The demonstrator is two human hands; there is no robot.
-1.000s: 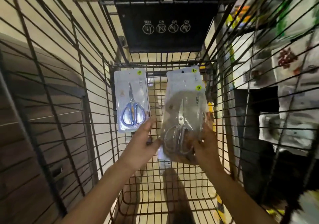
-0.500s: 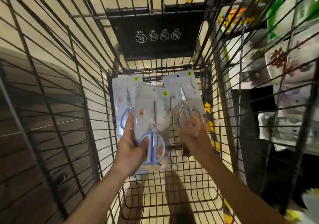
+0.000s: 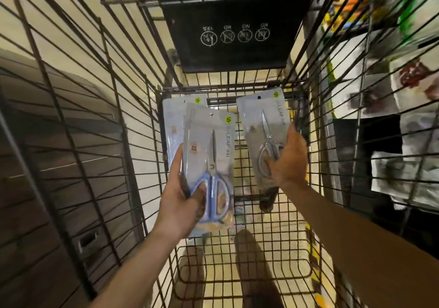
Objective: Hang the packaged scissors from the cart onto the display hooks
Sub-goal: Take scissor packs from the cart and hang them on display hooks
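I look down into a wire shopping cart point(image 3: 133, 127). My left hand point(image 3: 178, 203) grips a clear package of blue-handled scissors point(image 3: 211, 165) by its lower left side. Behind that package, a second package point(image 3: 172, 117) leans against the cart's far left corner, mostly covered. My right hand point(image 3: 286, 162) holds a package of silver scissors point(image 3: 263, 127) at its lower part, thumb over the handles. Each package has a small yellow-green sticker near its top. No display hooks can be made out.
A black child-seat flap point(image 3: 232, 29) with warning icons folds against the cart's far end. Blurred store shelves with packaged goods point(image 3: 392, 98) stand to the right. A dark brown panelled surface point(image 3: 47, 165) lies left of the cart. My shoes point(image 3: 256, 272) show below through the cart floor.
My left hand has lifted the blue-handled package higher and clear of the one behind it. My right hand has raised the silver scissors package slightly and shifted to the right.
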